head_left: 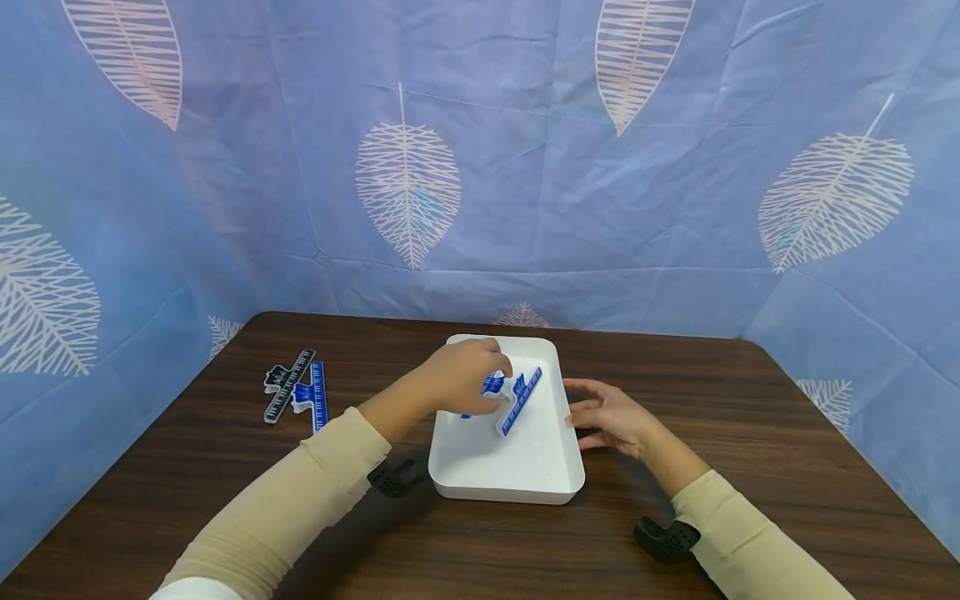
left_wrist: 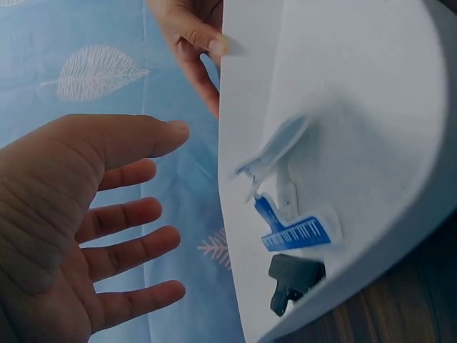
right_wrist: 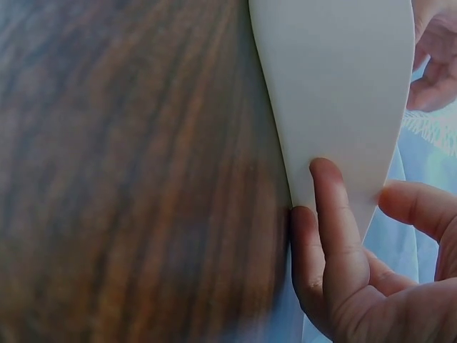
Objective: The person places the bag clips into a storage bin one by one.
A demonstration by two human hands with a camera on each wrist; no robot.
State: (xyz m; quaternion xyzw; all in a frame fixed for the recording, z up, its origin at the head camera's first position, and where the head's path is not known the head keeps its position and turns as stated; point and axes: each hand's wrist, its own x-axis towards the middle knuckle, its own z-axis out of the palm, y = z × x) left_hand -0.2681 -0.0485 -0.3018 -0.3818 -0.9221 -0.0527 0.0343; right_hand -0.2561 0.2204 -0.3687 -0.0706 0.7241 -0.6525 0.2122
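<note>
Head view: a white tray (head_left: 487, 467) stands on the dark wooden table (head_left: 712, 383). The left hand (head_left: 459, 377) is over its far left part, beside a blue clip (head_left: 520, 402) in the tray; another blue clip (head_left: 492, 384) is partly hidden behind the fingers. The right hand (head_left: 609, 418) touches the tray's right side. On the table, left of the tray, a black clip (head_left: 289, 387) lies next to a third blue clip (head_left: 318, 396).

Left wrist view: the left hand's fingers are spread and hold nothing. A small black clip (left_wrist: 296, 280) also sits in the tray; the pale clip (left_wrist: 277, 153) is blurred, so whether it touches the tray floor is unclear.

Right wrist view: the right hand's fingers are loosely extended against the outer wall, thumb at the rim, without wrapping round it.
</note>
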